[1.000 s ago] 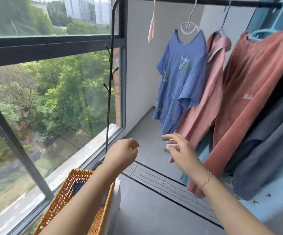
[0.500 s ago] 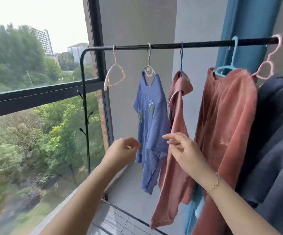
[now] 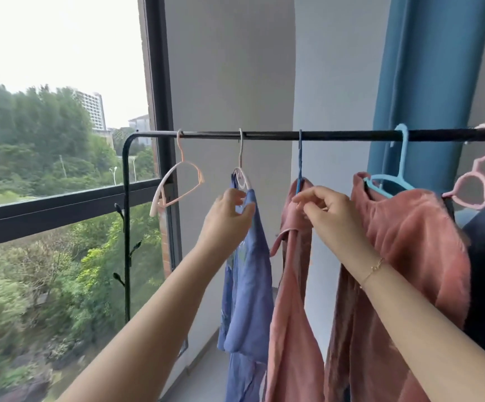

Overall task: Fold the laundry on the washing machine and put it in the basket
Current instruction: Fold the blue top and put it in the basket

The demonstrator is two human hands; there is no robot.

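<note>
Four garments are seen hung on black metal rail [image 3: 337, 136] | blue short-sleeved shirt [image 3: 250, 274] is pinched at shoulder by left hand [image 3: 226, 219] | pink shirt [image 3: 295, 285] collar is pinched by right hand [image 3: 329, 216] | nothing judged folded; basket unseen

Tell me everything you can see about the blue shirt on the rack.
The blue shirt hangs from a white hanger on the black rail, second from the window, between an empty pink hanger and a pink garment. It looks like light, slightly crinkled woven cloth, with a faint print on its front and a short sleeve drooping low. It is seen almost edge-on. The left hand grips it at the shoulder, just below the hanger.
</note>
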